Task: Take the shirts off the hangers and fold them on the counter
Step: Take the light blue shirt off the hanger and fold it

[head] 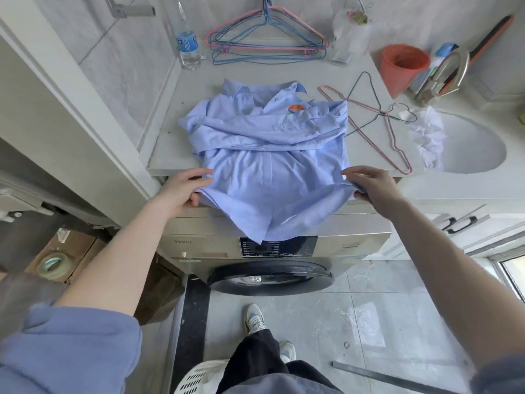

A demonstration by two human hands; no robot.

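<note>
A light blue shirt (270, 143) with an orange and green chest logo lies on the pale counter (170, 155), sleeves folded across its front. Its lower part hangs over the counter's front edge. My left hand (184, 189) pinches the shirt's left side near the hem, thumb underneath. My right hand (369, 184) pinches the right side the same way. Two bare wire hangers (377, 118), one pink and one dark, lie on the counter right of the shirt. Several pink and blue hangers (267, 41) hang on the back wall.
A water bottle (187, 44) stands at the back left. An orange cup (403, 66), a faucet (446, 75) and a sink (471, 146) with crumpled white paper (426, 137) are at the right. A washing machine (270, 251) sits below the counter; a white laundry basket (199, 376) is by my feet.
</note>
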